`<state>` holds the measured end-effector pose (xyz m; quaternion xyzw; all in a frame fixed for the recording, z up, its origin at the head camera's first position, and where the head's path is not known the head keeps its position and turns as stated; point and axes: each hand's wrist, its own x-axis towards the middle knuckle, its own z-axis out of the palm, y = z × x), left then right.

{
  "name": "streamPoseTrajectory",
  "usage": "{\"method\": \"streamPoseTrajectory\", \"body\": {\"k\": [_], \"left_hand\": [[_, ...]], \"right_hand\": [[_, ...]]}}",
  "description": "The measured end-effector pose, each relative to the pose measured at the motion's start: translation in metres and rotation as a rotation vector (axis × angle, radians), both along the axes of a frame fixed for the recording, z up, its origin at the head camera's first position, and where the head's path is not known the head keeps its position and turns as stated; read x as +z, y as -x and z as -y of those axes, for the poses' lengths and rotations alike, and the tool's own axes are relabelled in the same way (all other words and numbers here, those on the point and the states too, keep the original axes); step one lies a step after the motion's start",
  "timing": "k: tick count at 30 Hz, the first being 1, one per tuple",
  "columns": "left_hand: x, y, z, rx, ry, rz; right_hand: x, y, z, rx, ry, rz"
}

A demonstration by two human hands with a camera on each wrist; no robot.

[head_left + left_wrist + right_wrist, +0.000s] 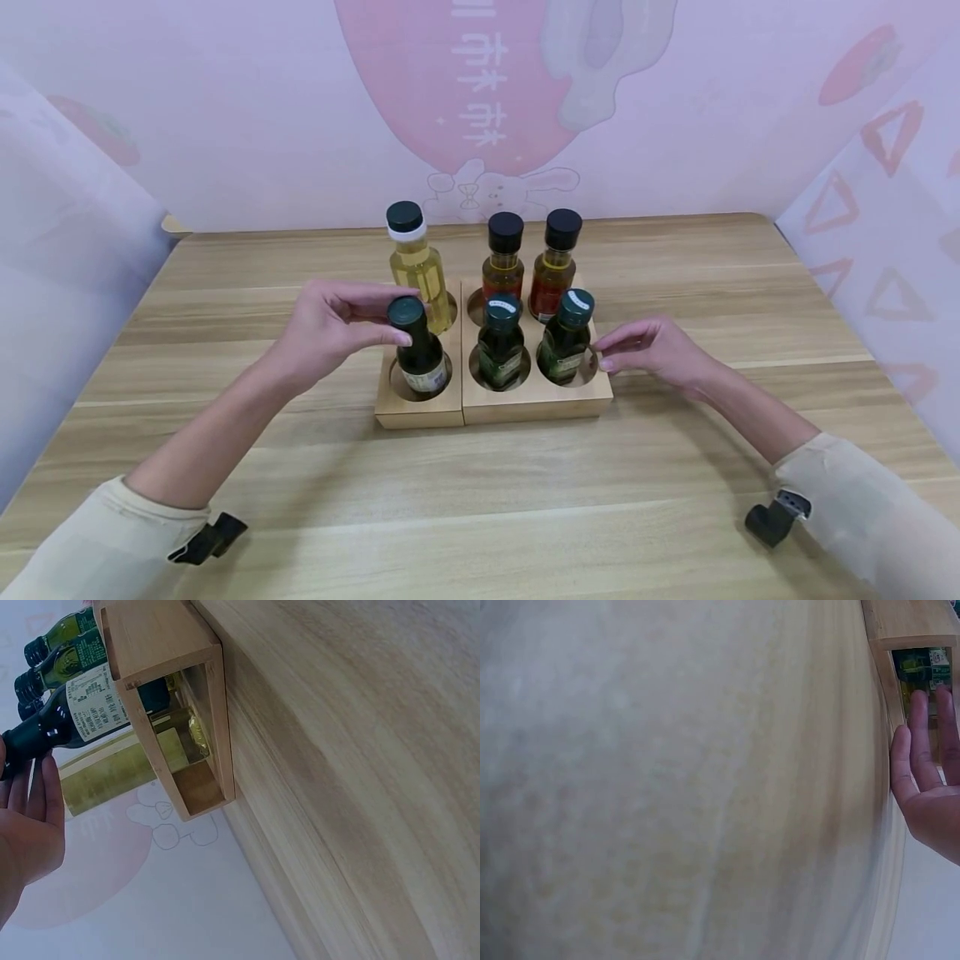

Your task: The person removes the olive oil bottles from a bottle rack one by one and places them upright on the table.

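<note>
My left hand (330,329) holds a dark bottle (422,358) with a white label by its neck, just below the dark green cap. In the left wrist view, fingers lie behind that bottle's neck (30,742). The bottle's base sits in the front left hole of a light wooden rack (418,417), made of two blocks side by side. At the rack's right end, my right hand (660,354) touches the side. Its fingers look fairly straight in front of the side opening in the right wrist view (930,772); their exact contact is hidden.
Behind the dark bottle stands a tall pale-yellow oil bottle (420,279). Two green bottles (501,346) occupy the front right holes, and two black-capped bottles (551,279) stand behind them. A patterned wall (262,125) borders the wooden table (480,500).
</note>
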<state>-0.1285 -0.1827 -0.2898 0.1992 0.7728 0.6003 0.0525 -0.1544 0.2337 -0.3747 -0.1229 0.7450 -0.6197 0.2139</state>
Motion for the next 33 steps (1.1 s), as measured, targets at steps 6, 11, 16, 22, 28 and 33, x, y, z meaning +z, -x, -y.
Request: {"method": "streamPoseTrajectory", "body": {"k": [6, 11, 16, 22, 28, 33], "left_hand": [[0.002, -0.001, 0.002, 0.035, -0.067, -0.023], [0.005, -0.001, 0.002, 0.042, -0.178, -0.011], [0.008, -0.002, 0.003, 0.057, -0.235, -0.035], [0.013, -0.004, 0.007, 0.107, -0.258, -0.062], [0.015, -0.006, 0.008, 0.148, -0.283, -0.102], [0.017, -0.007, 0.009, 0.165, -0.317, -0.142]], "right_hand": [[0.002, -0.002, 0.000, 0.011, 0.020, 0.007], [0.004, -0.002, 0.000, 0.020, 0.041, 0.017], [0.003, -0.002, -0.001, 0.027, 0.062, 0.032], [0.003, -0.002, -0.001, 0.032, 0.069, 0.037], [0.003, -0.001, 0.000, 0.031, 0.074, 0.053], [0.003, -0.001, 0.001, 0.032, 0.082, 0.060]]}}
